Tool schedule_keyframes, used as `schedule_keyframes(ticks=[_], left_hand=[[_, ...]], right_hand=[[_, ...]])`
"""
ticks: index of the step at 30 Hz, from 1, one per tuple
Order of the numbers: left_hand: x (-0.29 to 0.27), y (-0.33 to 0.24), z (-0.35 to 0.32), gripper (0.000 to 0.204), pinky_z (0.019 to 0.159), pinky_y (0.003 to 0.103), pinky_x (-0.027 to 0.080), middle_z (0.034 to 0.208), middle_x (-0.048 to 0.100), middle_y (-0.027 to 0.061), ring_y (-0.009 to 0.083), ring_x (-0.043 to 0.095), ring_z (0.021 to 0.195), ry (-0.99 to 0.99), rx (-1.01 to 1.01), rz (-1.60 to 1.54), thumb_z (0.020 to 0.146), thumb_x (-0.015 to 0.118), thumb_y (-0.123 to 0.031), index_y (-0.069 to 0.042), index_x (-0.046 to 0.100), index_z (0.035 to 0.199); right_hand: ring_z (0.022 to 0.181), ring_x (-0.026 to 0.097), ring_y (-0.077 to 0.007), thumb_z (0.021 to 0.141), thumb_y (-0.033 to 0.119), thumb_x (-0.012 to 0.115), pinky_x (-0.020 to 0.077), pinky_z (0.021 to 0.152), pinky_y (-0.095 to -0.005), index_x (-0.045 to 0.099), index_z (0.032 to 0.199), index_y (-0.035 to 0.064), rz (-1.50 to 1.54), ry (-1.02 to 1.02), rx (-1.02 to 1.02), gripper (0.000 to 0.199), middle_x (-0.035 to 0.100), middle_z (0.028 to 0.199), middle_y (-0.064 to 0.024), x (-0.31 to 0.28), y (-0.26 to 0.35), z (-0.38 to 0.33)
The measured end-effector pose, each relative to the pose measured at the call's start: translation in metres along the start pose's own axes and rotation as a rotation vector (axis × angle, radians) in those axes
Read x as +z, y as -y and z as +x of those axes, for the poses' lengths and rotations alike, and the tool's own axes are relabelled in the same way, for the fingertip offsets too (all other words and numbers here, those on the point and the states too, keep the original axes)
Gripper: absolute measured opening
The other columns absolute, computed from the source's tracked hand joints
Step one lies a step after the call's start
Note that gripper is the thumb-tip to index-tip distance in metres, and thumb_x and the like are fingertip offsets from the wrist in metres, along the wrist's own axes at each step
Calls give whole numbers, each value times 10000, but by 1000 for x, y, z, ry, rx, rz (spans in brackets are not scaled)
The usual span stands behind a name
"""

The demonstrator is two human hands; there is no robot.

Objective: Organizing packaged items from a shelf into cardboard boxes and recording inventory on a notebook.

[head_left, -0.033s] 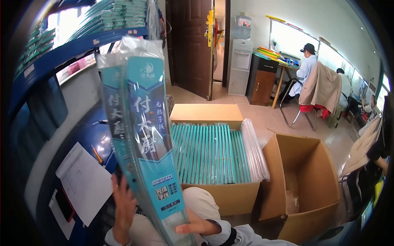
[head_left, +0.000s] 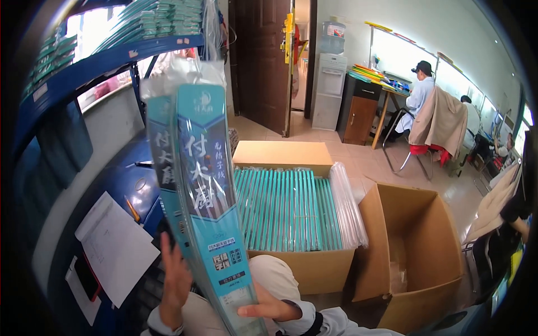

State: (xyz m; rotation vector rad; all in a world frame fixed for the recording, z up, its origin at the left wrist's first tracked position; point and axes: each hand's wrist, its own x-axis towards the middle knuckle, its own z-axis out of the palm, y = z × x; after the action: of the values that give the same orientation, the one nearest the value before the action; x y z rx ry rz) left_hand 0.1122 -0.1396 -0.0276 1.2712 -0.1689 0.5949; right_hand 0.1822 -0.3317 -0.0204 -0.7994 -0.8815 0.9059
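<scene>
Upright before me stand long flat packs (head_left: 207, 196) in clear plastic sleeves, printed teal and dark blue. At least two overlap, their loose sleeve tops crumpled. My right hand (head_left: 269, 308) grips them near the bottom, thumb across the front; its other fingers are hidden behind. Just left of the packs, my left hand (head_left: 177, 285) is raised with its fingers stretched out, holding nothing. Beyond the packs, a cardboard box (head_left: 319, 269) contains several similar teal-edged packs (head_left: 280, 210) stood on edge in a row, with clear sleeves (head_left: 346, 207) along its right side.
Right of the filled box stands an open cardboard box (head_left: 414, 235) with some clear plastic inside. On a blue surface at left lie a paper sheet (head_left: 112, 252), a phone (head_left: 86, 279) and an orange pen (head_left: 133, 210). A blue shelf (head_left: 112, 61) holds stacked packs. A person (head_left: 421, 92) sits farther back.
The packs in my right hand have dropped slightly and tilted a little to the right. My left hand has shifted slightly right, its fingers still apart.
</scene>
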Motion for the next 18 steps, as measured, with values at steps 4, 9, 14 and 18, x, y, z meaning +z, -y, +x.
schedule_keyframes(ticks=[4,9,14,18], left_hand=[[-19,69,0,886,898,339,457,1334,392,132,218,486,1152,52,-325,-18,846,529,-560,-76,73,1433],[-27,133,-29,852,861,330,489,1273,432,121,210,522,1094,37,-351,-312,861,513,-551,-71,95,1427],[-48,183,-52,731,885,336,459,1231,462,106,199,505,1082,-78,-443,-292,858,530,-529,-64,234,1338],[-11,164,-50,684,876,312,476,1198,511,87,164,538,1059,-212,-431,-317,847,546,-518,-64,344,1318]], right_hand=[[1387,72,-282,773,333,674,90,1110,-400,-22,1452,38,-216,-119,-44,1016,47,1502,-153,-18,-39,-7],[1376,100,-315,797,304,666,101,1107,-419,93,1440,18,-357,-292,52,908,131,1474,-181,-26,-74,-27],[1345,208,-298,803,236,667,170,1093,-388,184,1418,4,-314,-318,239,816,249,1427,-184,-32,-94,-33],[1211,392,-227,825,177,651,320,1003,-338,254,1387,4,-212,-370,430,709,406,1302,-130,-39,-93,-39]])
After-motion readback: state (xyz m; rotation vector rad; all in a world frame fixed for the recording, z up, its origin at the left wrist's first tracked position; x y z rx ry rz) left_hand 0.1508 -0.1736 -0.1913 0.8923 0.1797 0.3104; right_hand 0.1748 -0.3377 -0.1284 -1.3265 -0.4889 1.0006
